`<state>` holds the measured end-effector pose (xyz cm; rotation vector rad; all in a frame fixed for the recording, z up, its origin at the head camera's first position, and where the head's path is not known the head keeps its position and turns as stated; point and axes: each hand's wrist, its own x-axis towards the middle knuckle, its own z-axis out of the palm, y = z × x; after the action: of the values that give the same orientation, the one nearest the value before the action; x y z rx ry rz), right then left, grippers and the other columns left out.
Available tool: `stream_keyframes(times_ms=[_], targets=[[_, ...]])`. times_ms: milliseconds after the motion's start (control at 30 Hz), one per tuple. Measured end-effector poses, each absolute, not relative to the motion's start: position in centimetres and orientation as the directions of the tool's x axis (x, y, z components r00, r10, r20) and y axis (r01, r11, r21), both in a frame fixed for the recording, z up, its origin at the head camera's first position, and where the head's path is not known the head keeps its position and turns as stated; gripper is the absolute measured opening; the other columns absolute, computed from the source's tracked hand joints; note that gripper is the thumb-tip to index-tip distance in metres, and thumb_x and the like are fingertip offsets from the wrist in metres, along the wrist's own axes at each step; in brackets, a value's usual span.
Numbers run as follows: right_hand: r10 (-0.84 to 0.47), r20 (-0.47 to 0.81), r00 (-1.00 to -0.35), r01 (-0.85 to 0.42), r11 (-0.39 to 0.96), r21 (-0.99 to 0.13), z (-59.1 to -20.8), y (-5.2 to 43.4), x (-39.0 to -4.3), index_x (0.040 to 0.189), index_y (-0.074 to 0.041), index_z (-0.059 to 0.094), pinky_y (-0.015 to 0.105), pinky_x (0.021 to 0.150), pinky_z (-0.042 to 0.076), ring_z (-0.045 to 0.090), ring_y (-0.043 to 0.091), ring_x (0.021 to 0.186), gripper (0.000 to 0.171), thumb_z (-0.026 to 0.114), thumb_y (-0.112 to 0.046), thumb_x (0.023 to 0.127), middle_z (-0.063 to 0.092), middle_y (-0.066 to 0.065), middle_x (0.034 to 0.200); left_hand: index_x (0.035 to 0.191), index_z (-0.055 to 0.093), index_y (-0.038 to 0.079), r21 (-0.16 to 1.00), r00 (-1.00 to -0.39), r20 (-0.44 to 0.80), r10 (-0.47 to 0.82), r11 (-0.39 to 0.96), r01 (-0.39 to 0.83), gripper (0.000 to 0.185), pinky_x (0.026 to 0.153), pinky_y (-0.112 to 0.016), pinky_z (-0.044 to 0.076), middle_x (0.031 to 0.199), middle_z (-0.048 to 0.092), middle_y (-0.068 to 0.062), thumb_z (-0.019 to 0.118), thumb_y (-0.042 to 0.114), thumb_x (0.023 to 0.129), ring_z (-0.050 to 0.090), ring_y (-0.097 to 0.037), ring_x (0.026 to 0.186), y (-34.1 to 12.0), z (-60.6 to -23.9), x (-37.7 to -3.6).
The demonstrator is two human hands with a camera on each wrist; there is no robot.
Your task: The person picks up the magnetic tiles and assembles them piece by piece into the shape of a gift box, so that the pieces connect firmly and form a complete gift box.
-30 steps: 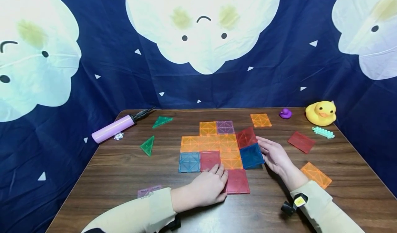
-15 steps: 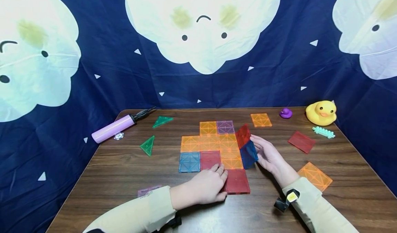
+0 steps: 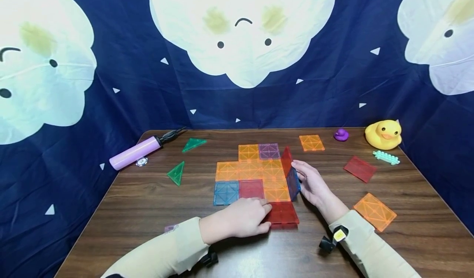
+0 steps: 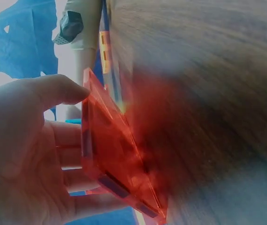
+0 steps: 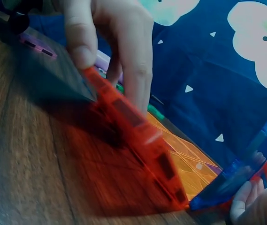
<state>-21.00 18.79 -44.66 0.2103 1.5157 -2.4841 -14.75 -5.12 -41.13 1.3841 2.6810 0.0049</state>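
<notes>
Folding up the sides of a flat net of magnetic tiles looks like the step in hand. The left hand [image 3: 242,220] lifts the near red tile [image 3: 283,215] off the counter [image 3: 148,204], thumb on its upper edge and fingers curled beneath it, as the left wrist view shows; the tile is tilted, its far edge touching the orange tile [image 3: 275,191] of the flat sheet. The right hand [image 3: 311,183] has its fingers fairly straight, pressed against the outer faces of the blue tile [image 3: 294,183] and the red tile behind it [image 3: 286,161], both standing nearly upright along the sheet's right edge. From the right wrist view the blue tile leans just beside the raised near red tile without clearly meeting it.

As a judgement, the next move calls for swinging the near red tile up until its side edge meets the blue tile's edge, while the right hand steadies the two uprights so that they do not tip.

Spare tiles, two green triangles [image 3: 176,173], a yellow duck [image 3: 383,135] and a lilac pump [image 3: 135,152] lie well apart.
</notes>
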Motion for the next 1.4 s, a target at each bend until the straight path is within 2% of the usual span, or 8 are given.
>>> stream_keyframes(times_ms=[233, 433, 667, 767, 1000, 1233, 1400], targets=[[-0.080, -0.266, -0.961, 0.272, -0.468, -0.841, -44.6, 18.1, -20.8, 0.115, -0.010, 0.052, 0.026, 0.083, 0.050, 0.057, 0.012, 0.095, 0.010, 0.052, -0.015, 0.106, 0.065, -0.002, 0.096, 0.113, 0.072, 0.013, 0.151, -0.571, -0.038, 0.820, 0.570, 0.808, 0.023, 0.068, -0.028, 0.057, 0.102, 0.072, 0.005, 0.061, 0.029, 0.101, 0.068, -0.007, 0.087, -5.3, -40.6, -14.9], [-0.046, -0.275, -0.960, 0.261, -0.495, -0.829, -44.6, 17.7, -20.6, 0.101, -0.015, 0.061, 0.025, 0.078, 0.051, 0.059, 0.012, 0.089, 0.009, 0.053, -0.014, 0.105, 0.066, -0.002, 0.090, 0.097, 0.072, 0.016, 0.157, -0.561, 0.080, 0.824, 0.545, 0.824, 0.013, 0.057, -0.026, 0.052, 0.087, 0.071, 0.007, 0.062, 0.022, 0.101, 0.065, -0.005, 0.073, -5.2, -40.4, -15.2], [-0.029, -0.246, -0.969, 0.232, -0.461, -0.857, -44.8, 17.3, -20.7, 0.094, -0.017, 0.065, 0.028, 0.082, 0.050, 0.059, 0.015, 0.092, 0.015, 0.055, -0.012, 0.104, 0.066, -0.001, 0.089, 0.100, 0.076, 0.014, 0.146, -0.596, 0.158, 0.787, 0.578, 0.803, 0.016, 0.058, -0.027, 0.055, 0.090, 0.074, 0.006, 0.061, 0.019, 0.101, 0.070, -0.008, 0.077, -5.1, -40.1, -15.5], [-0.023, -0.249, -0.968, 0.232, -0.457, -0.859, -44.9, 17.1, -20.7, 0.093, -0.017, 0.066, 0.028, 0.083, 0.049, 0.059, 0.015, 0.090, 0.016, 0.056, -0.011, 0.104, 0.066, -0.001, 0.087, 0.097, 0.076, 0.013, 0.137, -0.610, 0.176, 0.772, 0.595, 0.792, 0.017, 0.055, -0.027, 0.053, 0.083, 0.073, 0.005, 0.060, 0.019, 0.101, 0.069, -0.010, 0.073, -5.1, -40.1, -15.6], [-0.010, -0.257, -0.966, 0.232, -0.461, -0.856, -44.9, 17.0, -20.6, 0.092, -0.018, 0.066, 0.029, 0.083, 0.049, 0.060, 0.014, 0.090, 0.016, 0.057, -0.012, 0.103, 0.067, -0.002, 0.086, 0.089, 0.070, 0.011, 0.159, -0.640, 0.196, 0.743, 0.620, 0.769, 0.016, 0.049, -0.026, 0.046, 0.067, 0.061, 0.005, 0.060, 0.016, 0.101, 0.059, -0.008, 0.059, -4.9, -40.2, -16.3], [-0.004, -0.247, -0.969, 0.222, -0.451, -0.865, -44.7, 16.9, -20.5, 0.096, -0.014, 0.067, 0.031, 0.086, 0.049, 0.060, 0.016, 0.092, 0.012, 0.058, -0.012, 0.103, 0.067, -0.001, 0.087, 0.092, 0.071, 0.012, 0.171, -0.659, 0.211, 0.722, 0.636, 0.752, 0.016, 0.047, -0.024, 0.044, 0.069, 0.061, 0.005, 0.058, 0.015, 0.101, 0.053, -0.005, 0.059, -4.8, -40.2, -17.0], [0.004, -0.245, -0.969, 0.218, -0.445, -0.869, -44.7, 16.8, -20.4, 0.092, -0.016, 0.068, 0.032, 0.089, 0.048, 0.060, 0.016, 0.093, 0.015, 0.058, -0.013, 0.103, 0.068, -0.002, 0.088, 0.091, 0.070, 0.013, 0.191, -0.666, 0.193, 0.721, 0.638, 0.746, 0.017, 0.046, -0.024, 0.041, 0.067, 0.057, 0.007, 0.057, 0.016, 0.102, 0.051, -0.004, 0.058, -4.9, -40.1, -17.1]])
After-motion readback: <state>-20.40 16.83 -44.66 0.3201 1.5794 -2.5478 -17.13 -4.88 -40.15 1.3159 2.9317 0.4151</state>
